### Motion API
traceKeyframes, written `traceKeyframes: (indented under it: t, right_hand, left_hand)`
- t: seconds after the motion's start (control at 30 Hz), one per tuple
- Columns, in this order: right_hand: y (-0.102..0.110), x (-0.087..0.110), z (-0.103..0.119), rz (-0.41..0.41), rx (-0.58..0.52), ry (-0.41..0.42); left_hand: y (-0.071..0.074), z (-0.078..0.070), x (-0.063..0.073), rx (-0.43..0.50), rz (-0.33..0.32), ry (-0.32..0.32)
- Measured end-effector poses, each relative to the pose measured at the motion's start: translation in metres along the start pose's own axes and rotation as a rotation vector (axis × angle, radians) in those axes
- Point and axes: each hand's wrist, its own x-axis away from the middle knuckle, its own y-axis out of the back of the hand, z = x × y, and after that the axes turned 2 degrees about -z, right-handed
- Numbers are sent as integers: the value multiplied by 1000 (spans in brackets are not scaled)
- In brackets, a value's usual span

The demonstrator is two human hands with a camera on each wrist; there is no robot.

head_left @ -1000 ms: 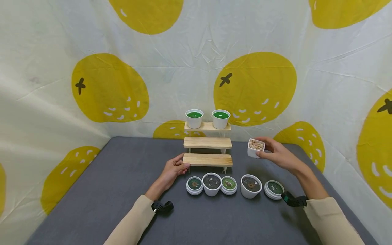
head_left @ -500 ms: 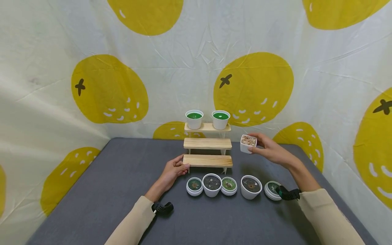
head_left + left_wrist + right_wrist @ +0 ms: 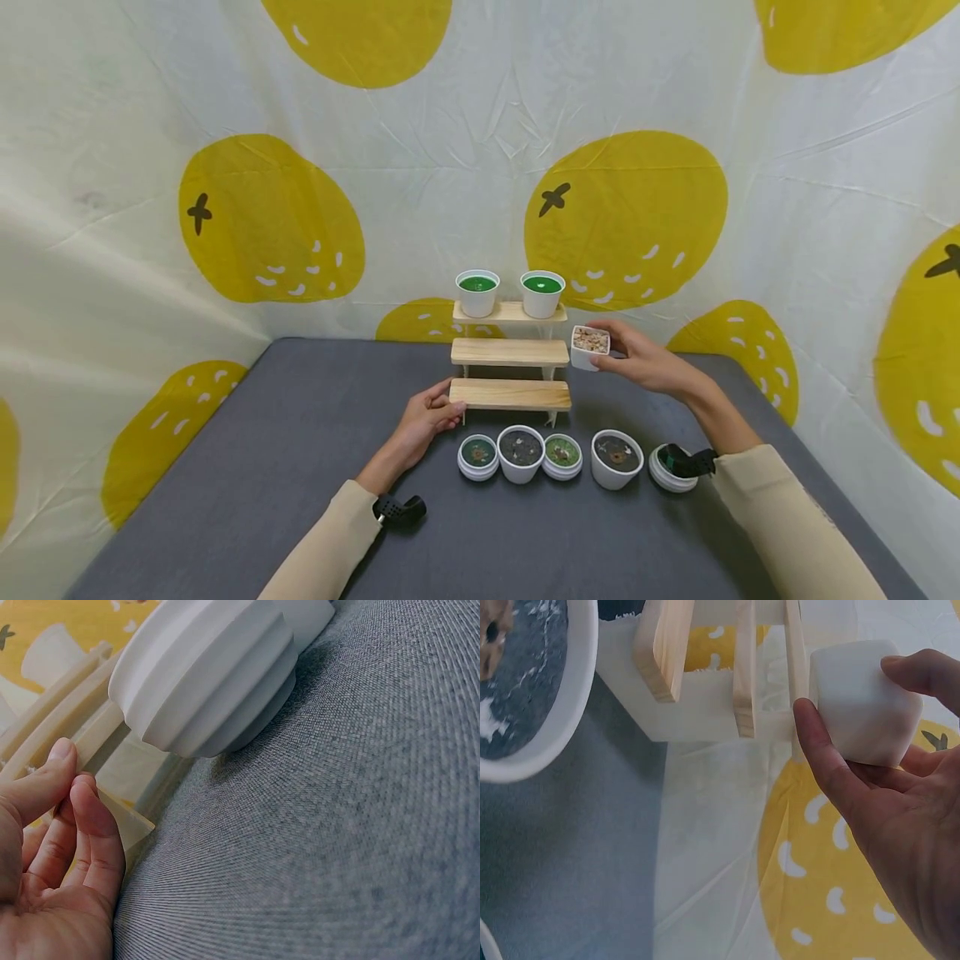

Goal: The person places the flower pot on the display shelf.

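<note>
A three-tier wooden shelf stand point(image 3: 510, 393) stands at the middle of the table. My left hand point(image 3: 422, 423) pinches the left end of its lowest board between thumb and fingers, as the left wrist view shows too. In my right hand point(image 3: 648, 360) is a small square white pot point(image 3: 589, 348) filled with pale pebbles, held in the air just right of the middle board. The right wrist view shows the pot's white side point(image 3: 862, 701) between thumb and fingers. On the top board sit two white cups with green contents, a left cup point(image 3: 477, 302) and a right cup point(image 3: 542, 303).
Before the stand several white pots line the grey table point(image 3: 337, 433): a ridged pot point(image 3: 477, 472), a dark-filled cup point(image 3: 520, 472), a green-topped pot point(image 3: 562, 472), another dark-filled cup point(image 3: 615, 478) and a pot point(image 3: 671, 479) partly behind the right wrist camera. A fruit-print curtain point(image 3: 450, 208) hangs behind.
My right hand has carried the square pot leftward and slightly up, close to the stand's right side. My left hand has stayed at the lowest board.
</note>
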Motion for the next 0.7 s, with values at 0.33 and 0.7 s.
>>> traceKeyframes:
  t: [0.33, 0.7]
  right_hand:
    - [-8, -16, 6, 17, 11, 8]
    - [-21, -37, 11, 32, 34, 60]
  left_hand:
    - [0, -1, 0, 3, 21, -6]
    - [-1, -2, 1, -4, 8, -7]
